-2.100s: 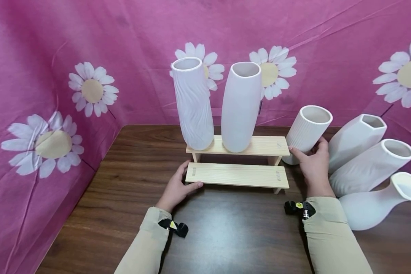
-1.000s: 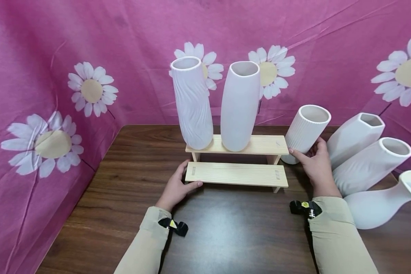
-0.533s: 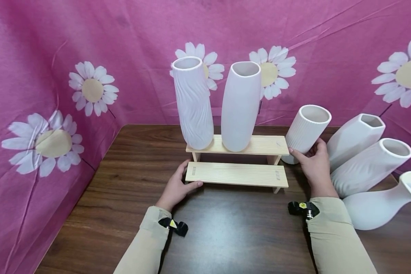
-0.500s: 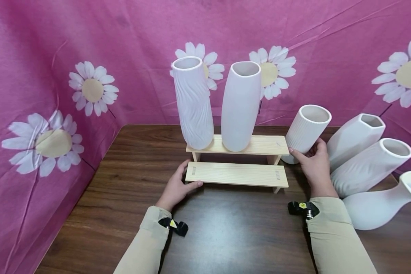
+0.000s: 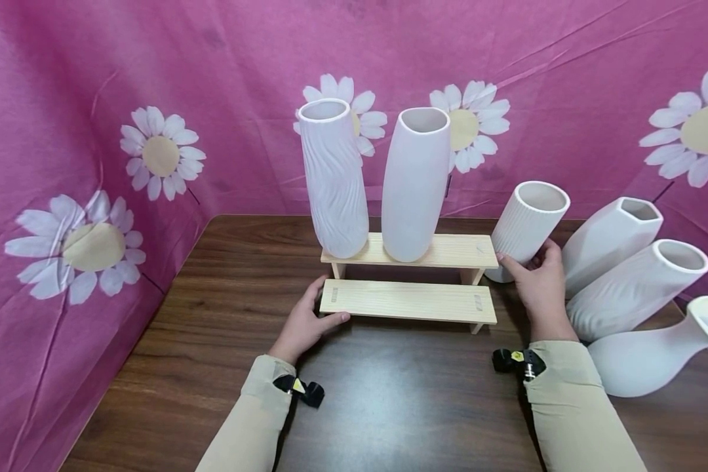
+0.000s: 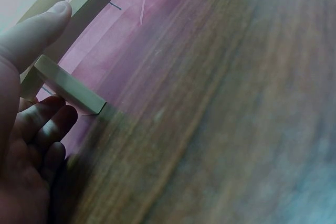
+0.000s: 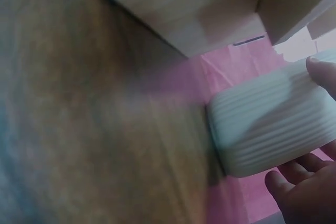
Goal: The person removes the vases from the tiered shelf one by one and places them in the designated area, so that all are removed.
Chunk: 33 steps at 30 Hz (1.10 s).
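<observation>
While the left hand (image 5: 303,326) steadies the near-left corner of the two-step wooden stand (image 5: 409,300), thumb along its front edge and fingers (image 6: 50,124) curled at its end, the right hand (image 5: 539,283) wraps its fingers round the lower part of the ribbed white vase (image 5: 526,226). That vase stands tilted on the dark wooden surface (image 5: 389,393), just beside the right end of the stand and still off it; the right wrist view shows the ribbed wall (image 7: 273,124) cradled between thumb and fingertips (image 7: 286,182).

Beyond the left fingers, on the upper step, two tall vases already stand: the wavy-textured vase (image 5: 332,177) and, touching or nearly touching it, the smooth vase (image 5: 415,183). Just ahead of those same fingers, the lower step is bare.

To the right of the right hand, three more white vases wait on the surface: the angular vase (image 5: 610,239), the swirl-patterned vase (image 5: 637,288) and the flared vase (image 5: 655,354) nearest the sleeve.

By my judgement, two of six vases are placed, one is in hand, and three remain untouched.
</observation>
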Each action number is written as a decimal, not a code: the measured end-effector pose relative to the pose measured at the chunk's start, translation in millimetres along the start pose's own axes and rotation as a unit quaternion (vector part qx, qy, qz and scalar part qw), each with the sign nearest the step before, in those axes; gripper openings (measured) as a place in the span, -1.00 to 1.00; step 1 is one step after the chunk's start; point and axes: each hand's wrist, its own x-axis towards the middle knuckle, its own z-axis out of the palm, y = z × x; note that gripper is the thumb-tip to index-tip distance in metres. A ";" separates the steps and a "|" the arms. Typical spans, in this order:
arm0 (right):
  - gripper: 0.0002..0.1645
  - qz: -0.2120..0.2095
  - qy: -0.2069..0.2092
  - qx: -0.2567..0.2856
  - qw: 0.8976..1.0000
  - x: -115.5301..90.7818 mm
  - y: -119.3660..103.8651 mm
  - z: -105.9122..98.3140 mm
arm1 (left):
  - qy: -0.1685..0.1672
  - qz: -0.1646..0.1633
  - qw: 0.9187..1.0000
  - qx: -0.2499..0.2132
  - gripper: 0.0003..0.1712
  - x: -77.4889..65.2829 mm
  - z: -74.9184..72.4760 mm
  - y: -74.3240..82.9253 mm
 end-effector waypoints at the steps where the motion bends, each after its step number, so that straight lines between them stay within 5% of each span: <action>1: 0.01 0.001 0.003 0.007 1.000 -0.6 -2.0 -0.7 | 0.001 0.000 1.000 -0.001 0.02 0.0 0.1 -0.3; 10: -0.06 -0.021 0.031 0.101 0.994 -10.0 -28.4 -10.0 | 0.003 0.002 1.000 -0.001 0.04 1.0 0.2 -3.4; 23: -0.09 -0.038 0.084 0.249 0.964 -36.0 -75.3 -23.1 | 0.004 -0.003 1.000 -0.006 0.03 0.4 -0.3 -3.5; 33: -0.11 -0.092 0.084 0.294 0.948 -57.7 -97.9 -24.3 | 0.006 0.001 1.000 -0.011 0.03 4.4 3.8 -13.2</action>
